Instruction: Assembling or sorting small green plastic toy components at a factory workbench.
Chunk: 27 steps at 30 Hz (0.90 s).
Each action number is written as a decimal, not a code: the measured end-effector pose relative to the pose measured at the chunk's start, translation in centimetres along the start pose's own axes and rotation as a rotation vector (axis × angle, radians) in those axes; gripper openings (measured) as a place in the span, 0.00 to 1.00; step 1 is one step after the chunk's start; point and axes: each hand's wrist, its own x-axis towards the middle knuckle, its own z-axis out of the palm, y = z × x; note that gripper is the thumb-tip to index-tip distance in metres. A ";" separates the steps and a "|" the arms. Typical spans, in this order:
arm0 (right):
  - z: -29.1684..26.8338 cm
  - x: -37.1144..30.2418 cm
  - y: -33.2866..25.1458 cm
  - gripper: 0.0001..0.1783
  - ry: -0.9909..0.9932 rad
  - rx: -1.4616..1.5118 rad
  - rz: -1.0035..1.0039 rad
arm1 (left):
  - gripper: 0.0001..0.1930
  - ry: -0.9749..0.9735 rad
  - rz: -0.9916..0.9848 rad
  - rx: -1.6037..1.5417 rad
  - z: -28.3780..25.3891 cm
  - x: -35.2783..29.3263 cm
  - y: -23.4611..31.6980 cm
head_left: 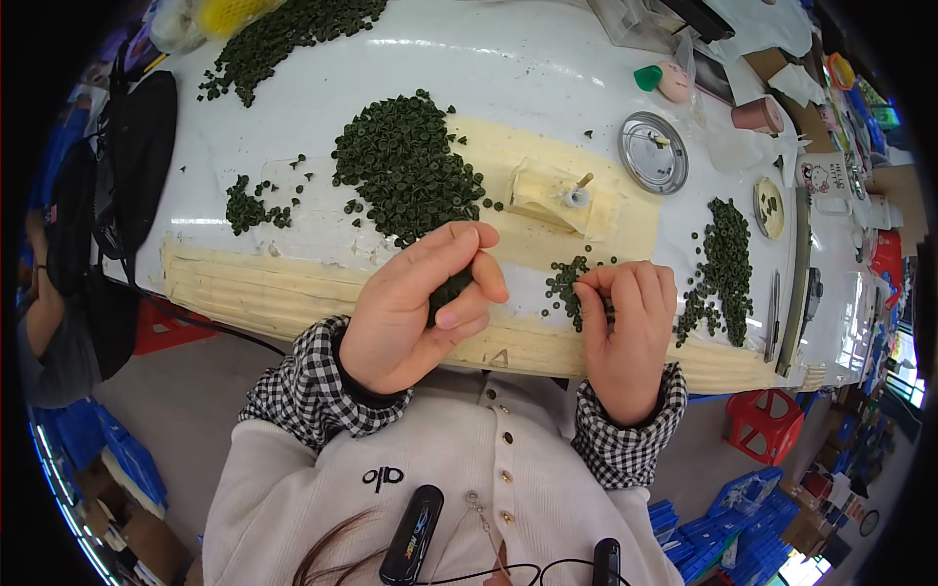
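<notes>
My left hand (401,308) is cupped palm up at the front edge of the table, its fingers curled round several small dark green parts (451,289). To its right, my right hand (630,337) reaches down to a small scatter of green round parts (565,283), thumb and fingers drawn together. What its fingertips hold, if anything, is too small to tell. Beyond my left hand lies a large heap of dark green button-like parts (401,161). A tape-covered block (552,200) with a pale upright nozzle-like piece (576,196) stands past the gap between my hands.
More green parts lie in a right-hand pile (725,264), a small left cluster (252,207) and a far heap (283,44). A round metal lid (653,153), a shallow dish (769,207), tweezers (773,311) and a pink cup (758,115) stand rightward. A black bag (147,156) hangs left.
</notes>
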 end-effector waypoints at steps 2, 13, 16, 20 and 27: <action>0.1 -0.1 0.1 0.07 0.005 0.005 0.002 | 0.12 -0.014 -0.049 0.075 0.0 0.2 -0.5; -0.6 -1.1 -0.9 0.07 0.105 0.649 0.283 | 0.15 -0.085 -0.167 0.192 0.5 0.5 -1.1; -0.8 -1.2 -1.1 0.08 0.029 0.780 0.368 | 0.14 -0.088 -0.160 0.213 0.4 0.4 -1.0; -0.9 -1.2 -1.3 0.09 -0.038 0.929 0.375 | 0.12 -0.103 -0.161 0.223 0.0 0.5 -0.9; -0.9 -1.4 -1.3 0.10 -0.096 1.053 0.403 | 0.11 -0.094 -0.162 0.216 0.1 0.5 -1.0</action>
